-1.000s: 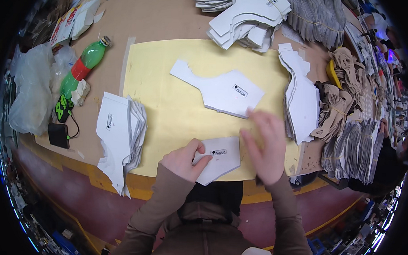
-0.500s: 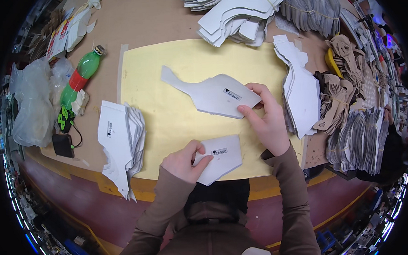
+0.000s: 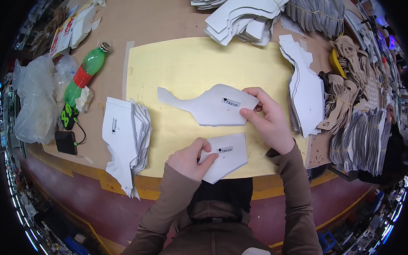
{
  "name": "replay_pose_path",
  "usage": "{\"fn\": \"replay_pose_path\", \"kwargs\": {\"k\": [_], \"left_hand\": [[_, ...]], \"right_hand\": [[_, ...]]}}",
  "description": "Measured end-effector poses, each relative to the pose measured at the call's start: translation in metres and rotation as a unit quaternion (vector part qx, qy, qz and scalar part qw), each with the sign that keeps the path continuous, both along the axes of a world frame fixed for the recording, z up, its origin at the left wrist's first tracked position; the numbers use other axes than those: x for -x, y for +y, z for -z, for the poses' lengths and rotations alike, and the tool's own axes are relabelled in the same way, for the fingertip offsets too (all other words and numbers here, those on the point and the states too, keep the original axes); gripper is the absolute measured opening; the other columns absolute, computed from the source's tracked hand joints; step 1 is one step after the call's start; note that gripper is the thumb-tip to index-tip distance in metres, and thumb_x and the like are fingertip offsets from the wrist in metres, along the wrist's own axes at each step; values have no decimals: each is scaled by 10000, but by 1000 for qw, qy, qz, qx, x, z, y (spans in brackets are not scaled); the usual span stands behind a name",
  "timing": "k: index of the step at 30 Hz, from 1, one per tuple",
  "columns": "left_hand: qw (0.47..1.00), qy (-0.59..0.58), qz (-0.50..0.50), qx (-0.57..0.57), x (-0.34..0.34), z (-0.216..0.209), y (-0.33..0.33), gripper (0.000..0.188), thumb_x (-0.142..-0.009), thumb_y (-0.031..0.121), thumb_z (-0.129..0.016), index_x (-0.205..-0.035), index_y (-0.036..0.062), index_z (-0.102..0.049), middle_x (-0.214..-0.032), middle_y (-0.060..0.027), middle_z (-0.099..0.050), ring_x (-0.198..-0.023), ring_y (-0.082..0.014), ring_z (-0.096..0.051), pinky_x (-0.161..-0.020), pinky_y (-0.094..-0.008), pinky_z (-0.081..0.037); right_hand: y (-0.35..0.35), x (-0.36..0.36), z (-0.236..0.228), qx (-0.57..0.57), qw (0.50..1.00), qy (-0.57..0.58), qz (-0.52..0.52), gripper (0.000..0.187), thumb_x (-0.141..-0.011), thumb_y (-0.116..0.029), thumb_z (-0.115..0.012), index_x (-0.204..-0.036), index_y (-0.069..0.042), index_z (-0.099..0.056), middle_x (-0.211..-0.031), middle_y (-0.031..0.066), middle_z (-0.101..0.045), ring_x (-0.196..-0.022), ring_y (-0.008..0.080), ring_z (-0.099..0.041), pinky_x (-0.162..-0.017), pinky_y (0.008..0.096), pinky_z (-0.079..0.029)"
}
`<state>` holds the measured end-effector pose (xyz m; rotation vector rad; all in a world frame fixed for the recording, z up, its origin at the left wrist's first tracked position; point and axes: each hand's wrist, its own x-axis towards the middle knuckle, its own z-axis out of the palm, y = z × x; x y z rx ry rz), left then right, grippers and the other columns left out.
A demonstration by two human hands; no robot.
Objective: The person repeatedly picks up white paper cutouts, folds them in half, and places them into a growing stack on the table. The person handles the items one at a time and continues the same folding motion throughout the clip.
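My left hand [image 3: 190, 159] pinches a small white cut piece [image 3: 228, 159] with a printed label between thumb and fingers, close to the table's front edge. Farther off, my right hand [image 3: 269, 118] grips the right end of a larger white cut piece [image 3: 214, 105]. That piece has a narrow curved tail pointing left and bears a similar label. Both are over a yellow sheet [image 3: 165, 61] on the table, apart from each other. A stack of white cut pieces [image 3: 119, 135] is left of my left hand. Another white stack [image 3: 307, 92] lies right of my right hand.
At the left are a green bottle [image 3: 93, 61], clear plastic bags [image 3: 34, 106] and a black box-shaped device [image 3: 66, 142] with a cord. White pieces [image 3: 245, 11] and grey bundles [image 3: 314, 9] line the back. Tan cut parts [image 3: 340, 98] and banded grey bundles [image 3: 359, 142] sit at the right.
The larger piece in my right hand has tipped, its narrow tail swinging lower and nearer to me. My left hand keeps its hold on the small piece. The whole view has shifted slightly.
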<state>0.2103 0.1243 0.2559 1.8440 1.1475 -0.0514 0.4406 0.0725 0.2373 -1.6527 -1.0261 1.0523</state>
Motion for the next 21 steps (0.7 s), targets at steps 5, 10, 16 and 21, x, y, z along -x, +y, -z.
{"fn": "replay_pose_path", "kwargs": {"k": [5,10,16,21], "left_hand": [[1000,8,-9,22,0,2,0,257,-896,333,-735,-964,123,-602,-712,-101,-639,-628,-310,-656,-583,-409,-492],[1000,4,-1,2,1,2,0,257,-894,334,-736,-962,124,-603,-709,-99,-640,-636,-314,-661,-589,-413,-496],[1000,12,5,-1,0,2,1,259,-891,331,-739,-960,123,-601,-698,-96,-632,-623,-309,-657,-579,-415,-491],[1000,3,4,-12,0,2,0,253,-889,316,-740,-958,120,-597,-692,-98,-627,-612,-303,-649,-569,-411,-483]], "right_hand": [[1,0,4,2,1000,-26,-7,314,-936,-80,-663,-1226,12,-585,-1022,25,-640,-883,96,-516,-823,249,-435],[0,2,8,-10,996,-88,-6,338,-919,-77,-677,-1229,24,-587,-1013,62,-664,-842,117,-532,-784,260,-454],[1,3,9,1,994,-110,-5,346,-910,-61,-673,-1235,20,-587,-993,91,-680,-820,134,-539,-770,268,-455],[2,7,9,-59,984,-165,14,395,-858,-27,-693,-1241,-10,-597,-1051,117,-618,-884,223,-569,-801,324,-482]]}}
